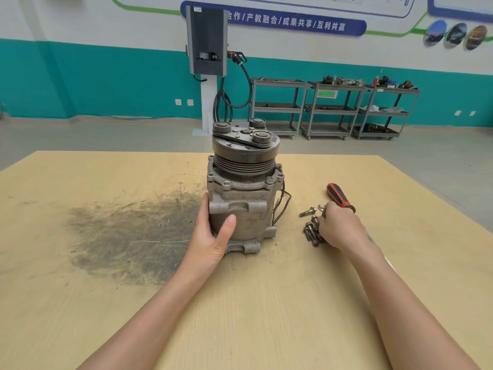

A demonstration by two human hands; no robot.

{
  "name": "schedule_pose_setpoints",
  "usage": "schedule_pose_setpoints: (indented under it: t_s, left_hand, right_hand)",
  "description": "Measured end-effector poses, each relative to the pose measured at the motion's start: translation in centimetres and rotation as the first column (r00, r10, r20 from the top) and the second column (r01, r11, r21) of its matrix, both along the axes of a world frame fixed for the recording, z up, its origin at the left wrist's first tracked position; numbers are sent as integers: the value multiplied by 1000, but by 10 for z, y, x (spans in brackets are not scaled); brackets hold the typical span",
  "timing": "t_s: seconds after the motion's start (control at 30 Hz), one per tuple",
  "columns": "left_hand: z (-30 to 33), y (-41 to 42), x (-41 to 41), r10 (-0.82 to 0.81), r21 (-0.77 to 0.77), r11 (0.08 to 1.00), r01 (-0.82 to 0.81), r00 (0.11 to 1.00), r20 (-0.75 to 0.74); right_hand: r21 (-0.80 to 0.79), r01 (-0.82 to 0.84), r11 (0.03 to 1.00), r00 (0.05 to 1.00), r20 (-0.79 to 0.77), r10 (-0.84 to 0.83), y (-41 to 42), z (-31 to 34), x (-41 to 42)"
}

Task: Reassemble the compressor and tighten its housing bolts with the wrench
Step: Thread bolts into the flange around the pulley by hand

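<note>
Bright, even indoor light; soft faint shadows on tabletop [266,303]; wide-angle bend at 3 & 9 o'clock edges; sharp focus.

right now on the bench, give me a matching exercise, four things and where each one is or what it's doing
Things:
1. compressor
2. left hand
3. loose bolts
4. screwdriver

States:
a. piled on the table under the right hand
b. red and black handle, lying behind the right hand
c. standing upright, pulley on top
d. holding the housing's side

Pairs: 1-c, 2-d, 3-a, 4-b
</note>
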State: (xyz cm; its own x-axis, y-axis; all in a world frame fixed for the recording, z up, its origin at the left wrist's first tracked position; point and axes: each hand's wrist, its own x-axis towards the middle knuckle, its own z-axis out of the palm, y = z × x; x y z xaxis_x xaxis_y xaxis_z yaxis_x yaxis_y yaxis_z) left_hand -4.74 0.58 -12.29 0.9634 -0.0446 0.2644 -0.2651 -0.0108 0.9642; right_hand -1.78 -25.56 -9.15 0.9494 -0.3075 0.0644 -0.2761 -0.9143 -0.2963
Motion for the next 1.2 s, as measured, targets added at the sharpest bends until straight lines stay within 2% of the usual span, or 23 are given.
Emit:
schedule_pose_setpoints:
  t_s: [0.07,0.17,0.27,0.43,0.53,0.73,0.83,0.9,0.97,1.03,1.1,1.2]
  left_hand:
    - [-1,0,1,4,-2,1000,-4,1000,0]
    - [-2,1,2,0,-4,1000,0,1000,-3]
    - [-1,0,2,6,3,1000,-6,1000,7]
    - [-3,1,3,1,4,1000,-1,1000,9]
    - [-3,1,4,-5,2,1000,5,1000,10]
    - [-4,1,5,-16,-4,1000,16,1000,15]
    - [-4,0,5,-14,-2,1000,14,1000,20]
    - [-4,-1,4,-9,-4,1000,9,1000,29]
    - [-3,-1,3,0,-4,1000,0,999,37]
    - [-3,-1,4,-5,-8,1000,5,1000,31]
    - [-3,0,3,-13,-13,1000,13,1000,28]
    - [-1,0,2,-16,-25,1000,17,999,34]
  right_hand:
    - [108,-9,994,1000,-4,10,-2,0,2]
    - [213,45,976,993,94,-66,-15,2,2]
    - [179,78,981,986,131,-102,-30,3,0]
    - [94,48,994,999,6,-49,-27,-3,0]
    - [53,68,996,998,-4,-68,-24,-4,2]
    - [31,66,997,995,79,-68,-20,-6,0]
    - [134,38,990,968,243,-70,-16,4,-4]
    - [333,-156,930,891,455,-13,-7,17,-10]
    - [500,-433,750,772,635,23,11,38,-21]
    - [548,-606,577,694,719,47,30,55,-29]
    - [529,-644,553,671,737,77,45,67,-28]
    - [564,-613,552,720,687,98,60,72,-20]
